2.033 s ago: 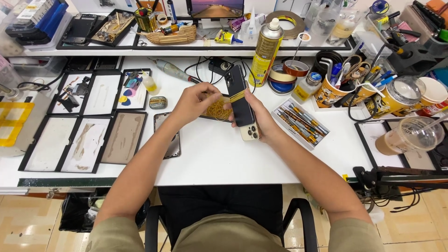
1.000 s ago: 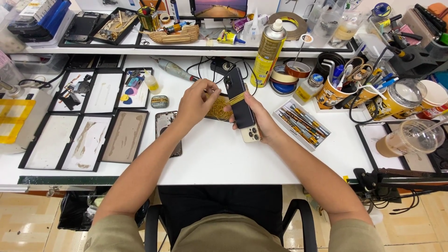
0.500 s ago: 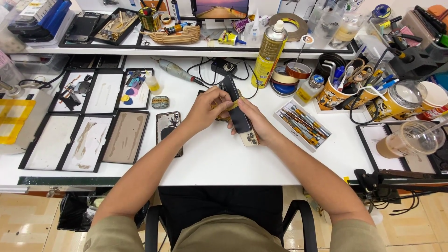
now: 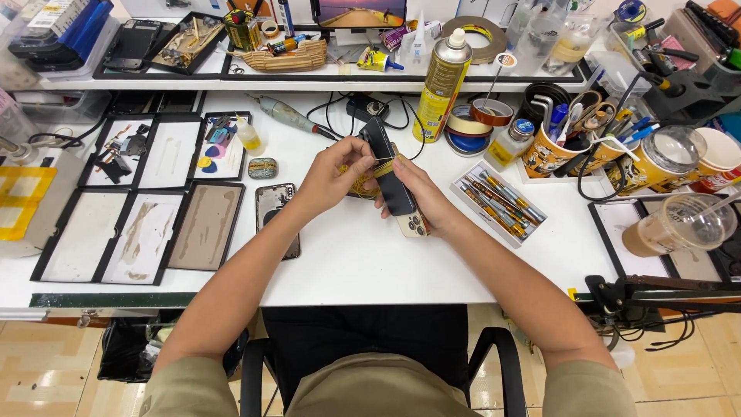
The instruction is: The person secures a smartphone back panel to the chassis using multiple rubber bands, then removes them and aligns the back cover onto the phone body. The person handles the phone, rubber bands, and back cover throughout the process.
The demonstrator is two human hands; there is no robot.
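Note:
My right hand (image 4: 424, 202) grips a dark smartphone (image 4: 390, 177) on edge above the white desk, camera end toward me. My left hand (image 4: 332, 176) is at the phone's left side, its fingers pinching a yellow rubber band (image 4: 378, 161) that crosses the phone body. More yellow bands (image 4: 359, 185) lie on the desk under my hands. A second phone back (image 4: 275, 210) with a bare housing lies flat to the left of my left wrist.
Black trays (image 4: 139, 232) cover the left of the desk. A yellow spray can (image 4: 441, 85), tape rolls (image 4: 478, 123), cups of tools (image 4: 552, 150), a screwdriver-bit case (image 4: 498, 202) and an iced drink (image 4: 679, 224) stand on the right. A shelf (image 4: 332, 71) runs behind.
The phone has tilted and shifted slightly left and down. My left hand has closed in on its side and now stretches a yellow band across it.

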